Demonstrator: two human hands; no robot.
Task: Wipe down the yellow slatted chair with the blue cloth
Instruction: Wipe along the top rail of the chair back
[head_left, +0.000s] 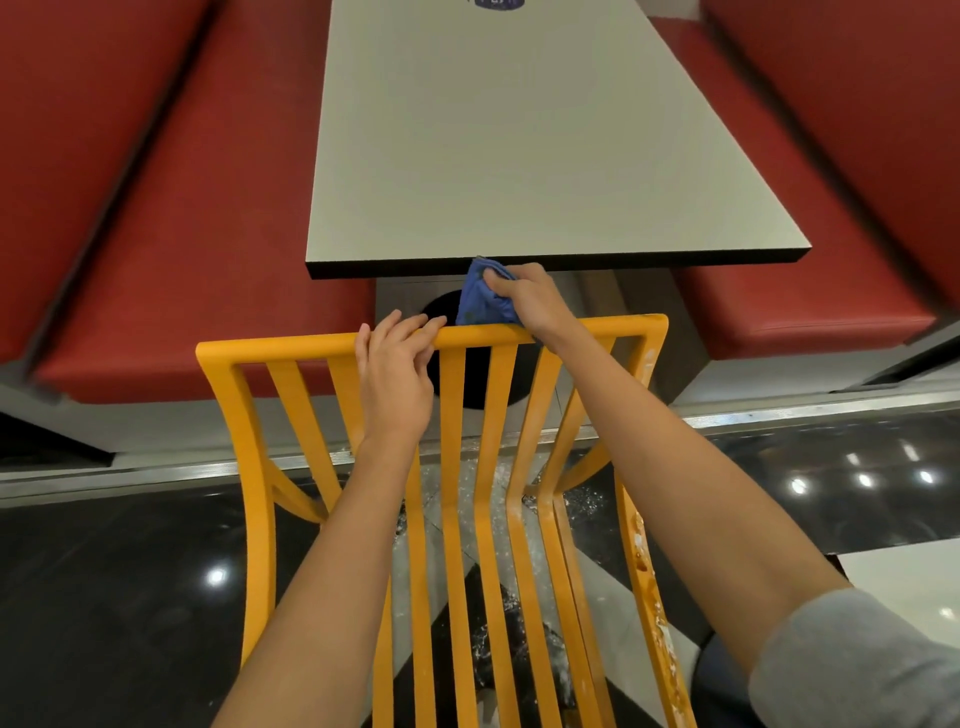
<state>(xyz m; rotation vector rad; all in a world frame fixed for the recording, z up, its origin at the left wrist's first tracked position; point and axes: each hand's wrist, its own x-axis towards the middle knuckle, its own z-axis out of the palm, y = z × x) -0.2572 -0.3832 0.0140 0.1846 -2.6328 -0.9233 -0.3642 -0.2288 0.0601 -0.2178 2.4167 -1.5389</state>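
The yellow slatted chair fills the lower middle of the head view, its backrest facing me and its top rail running left to right. My left hand grips that top rail near its middle, fingers curled over the edge. My right hand reaches over the rail just to the right and is closed on the bunched blue cloth, which hangs behind the rail against its far side. White specks and stains mark the chair's right upright.
A grey table with a black edge stands right behind the chair, its near edge just above the cloth. Red padded benches flank it on both sides. Glossy black floor lies below, with a white surface corner at lower right.
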